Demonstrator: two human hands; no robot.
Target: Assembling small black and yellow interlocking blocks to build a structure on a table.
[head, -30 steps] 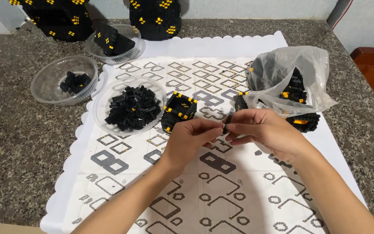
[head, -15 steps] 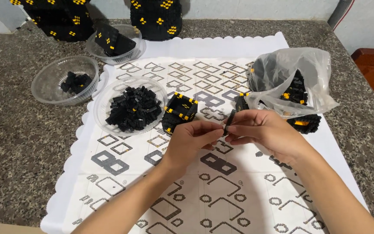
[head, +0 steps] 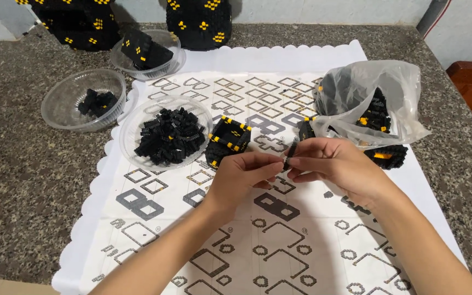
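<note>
- While both hands meet above the middle of the patterned white mat, the left hand and the right hand pinch one small black brick piece between their fingertips; each grip is closed on that piece.
- Small black brick piece: held upright between the two hands, just above the mat, near the front edge of the black-and-yellow cube.
- Left hand: thumb and forefinger extend rightward to the lower part of the piece; the forearm enters from the lower left.
- Right hand: fingers curl round the piece from the right, with the forearm entering from the lower right.
- Compared with the picture half a second earlier, the hands keep almost the same place and the same pinch; the piece stands a little more clearly between the fingertips.
- Clear bowl of black bricks: rests on the mat just left of the cube, untouched and unmoved.
- Smaller clear bowl: sits on the speckled stone tabletop to the left, holding a few black bricks.
- Third clear bowl: stands at the far edge, holding a black block with yellow dots.
- Plastic bag: lies to the right on the mat, holding black-and-yellow built parts; its position matches the earlier pictures.
- Two large black-and-yellow builds stand at the far rim.
</note>
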